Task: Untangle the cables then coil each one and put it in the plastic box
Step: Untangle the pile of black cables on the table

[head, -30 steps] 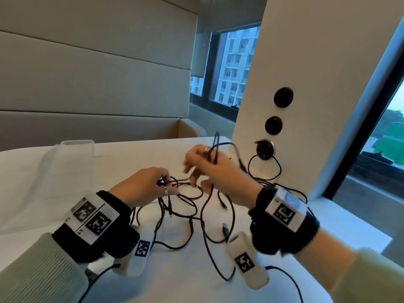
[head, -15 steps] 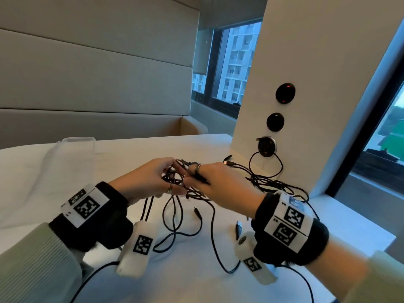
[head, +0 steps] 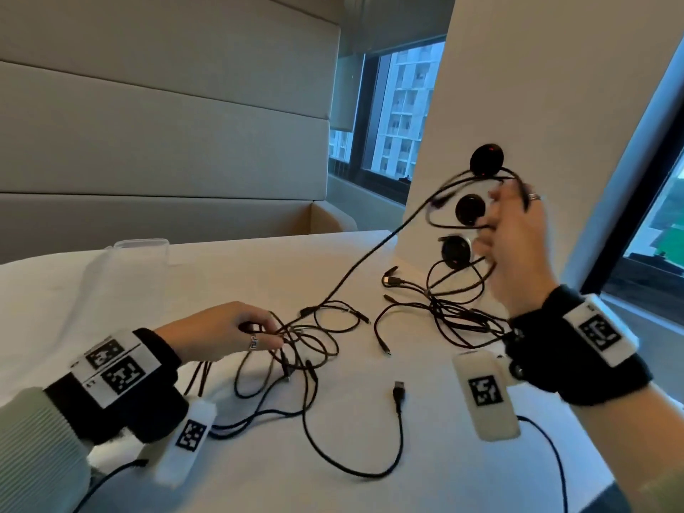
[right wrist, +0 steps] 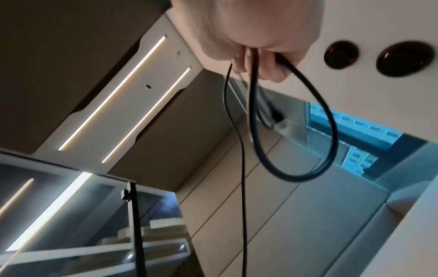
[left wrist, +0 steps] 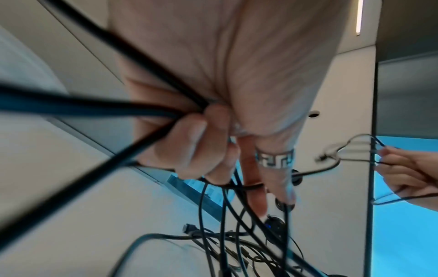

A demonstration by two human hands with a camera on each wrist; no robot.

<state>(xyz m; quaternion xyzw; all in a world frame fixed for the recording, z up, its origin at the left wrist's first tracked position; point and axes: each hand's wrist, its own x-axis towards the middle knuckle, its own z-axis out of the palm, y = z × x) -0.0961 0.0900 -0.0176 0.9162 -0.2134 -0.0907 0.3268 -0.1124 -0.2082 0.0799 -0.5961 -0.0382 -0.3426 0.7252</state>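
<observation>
Above table (head: 370, 475), black cable (head: 355, 270) slanting from left hand (head: 218, 333) up to right hand (head: 518, 246)

Two hands are in view: the left hand (head: 222, 333) low on the table (head: 444, 457) and the right hand (head: 518, 249) raised. Each wears one ring. One clear plastic box (head: 142, 244) stands beyond the left hand. Three round black sockets (head: 470, 209) sit on the white panel just behind the right hand. The black cables (head: 307, 349) cannot be counted exactly; they lie in two loose clusters, one at the left hand's fingers and one below the right hand, with a single cable (head: 370, 253) stretched between the hands.
</observation>
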